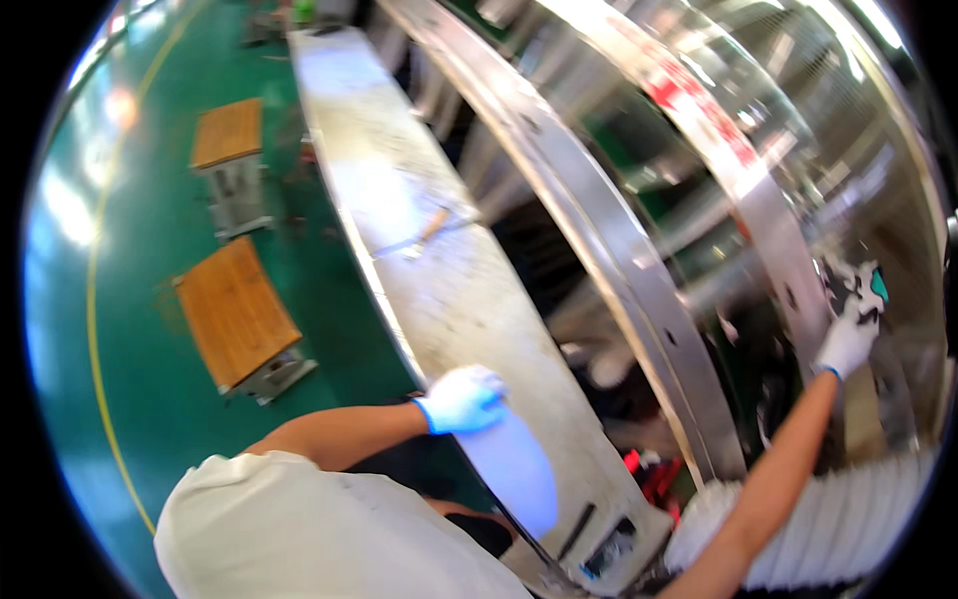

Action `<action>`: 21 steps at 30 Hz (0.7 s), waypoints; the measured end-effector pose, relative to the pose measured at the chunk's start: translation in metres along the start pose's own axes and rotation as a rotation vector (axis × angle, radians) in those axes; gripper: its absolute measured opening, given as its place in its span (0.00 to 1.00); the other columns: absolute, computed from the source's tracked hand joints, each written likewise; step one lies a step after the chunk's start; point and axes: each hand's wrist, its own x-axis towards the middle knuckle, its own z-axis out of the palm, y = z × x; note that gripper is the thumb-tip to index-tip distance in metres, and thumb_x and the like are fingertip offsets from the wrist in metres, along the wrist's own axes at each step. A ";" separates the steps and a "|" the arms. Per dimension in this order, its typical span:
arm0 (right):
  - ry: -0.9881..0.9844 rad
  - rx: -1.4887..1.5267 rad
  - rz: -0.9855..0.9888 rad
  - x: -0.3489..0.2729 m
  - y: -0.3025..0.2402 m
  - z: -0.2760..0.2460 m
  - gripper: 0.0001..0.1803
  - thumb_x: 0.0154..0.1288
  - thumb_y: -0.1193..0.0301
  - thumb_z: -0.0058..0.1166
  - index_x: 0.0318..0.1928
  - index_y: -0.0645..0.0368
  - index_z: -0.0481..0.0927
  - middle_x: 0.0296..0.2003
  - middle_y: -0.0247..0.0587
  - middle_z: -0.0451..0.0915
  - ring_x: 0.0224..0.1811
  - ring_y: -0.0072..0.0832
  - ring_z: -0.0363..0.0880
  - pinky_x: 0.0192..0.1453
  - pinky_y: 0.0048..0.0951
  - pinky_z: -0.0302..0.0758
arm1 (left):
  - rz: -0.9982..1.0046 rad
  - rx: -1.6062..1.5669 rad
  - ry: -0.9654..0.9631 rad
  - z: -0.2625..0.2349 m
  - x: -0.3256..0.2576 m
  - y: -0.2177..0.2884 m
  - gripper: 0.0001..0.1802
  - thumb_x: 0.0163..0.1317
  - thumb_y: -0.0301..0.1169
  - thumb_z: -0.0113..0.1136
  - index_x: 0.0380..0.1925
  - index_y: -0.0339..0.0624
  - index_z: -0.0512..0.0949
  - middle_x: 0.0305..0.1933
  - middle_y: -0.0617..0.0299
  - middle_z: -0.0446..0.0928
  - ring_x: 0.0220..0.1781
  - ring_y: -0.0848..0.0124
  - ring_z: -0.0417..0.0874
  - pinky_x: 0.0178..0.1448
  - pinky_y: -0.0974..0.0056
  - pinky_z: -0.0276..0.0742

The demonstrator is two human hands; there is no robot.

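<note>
My left hand [465,399], in a white glove with a blue cuff, rests at the near edge of a long pale bench [439,299]; motion blur smears its fingers. My right arm reaches far out to the right. There my gloved right hand [848,339] closes around a small irregular black and white piece [853,290] with a green patch. This piece is beside a curved metal frame [768,220] with red marking on it. Its exact kind cannot be made out.
A thin orange-handled tool [435,222] lies across the bench. Near its close end are a black bar [577,529] and a dark tray [611,547]. Two wood-topped stools [239,314] stand on the green floor. A white ribbed hose [818,519] runs below my right arm.
</note>
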 end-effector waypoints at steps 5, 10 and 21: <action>0.069 0.111 -0.233 -0.046 -0.037 0.041 0.24 0.77 0.51 0.68 0.54 0.60 0.91 0.50 0.57 0.91 0.56 0.55 0.89 0.59 0.57 0.85 | -0.079 0.038 -0.039 0.003 -0.004 -0.010 0.17 0.68 0.44 0.70 0.51 0.47 0.87 0.51 0.52 0.86 0.56 0.48 0.87 0.64 0.46 0.85; -0.145 0.451 -0.660 -0.200 -0.063 0.000 0.27 0.76 0.50 0.71 0.59 0.61 0.90 0.54 0.53 0.91 0.59 0.55 0.89 0.65 0.53 0.85 | -0.060 0.045 -0.076 -0.001 0.000 -0.009 0.19 0.67 0.43 0.70 0.53 0.45 0.87 0.55 0.53 0.85 0.60 0.49 0.85 0.65 0.44 0.85; -0.781 0.428 -0.404 -0.212 -0.016 0.051 0.14 0.78 0.69 0.63 0.55 0.64 0.93 0.51 0.53 0.93 0.55 0.48 0.92 0.63 0.43 0.84 | 0.060 -0.124 -0.192 0.110 0.137 0.033 0.45 0.55 0.34 0.74 0.76 0.42 0.72 0.83 0.37 0.67 0.81 0.37 0.73 0.79 0.41 0.78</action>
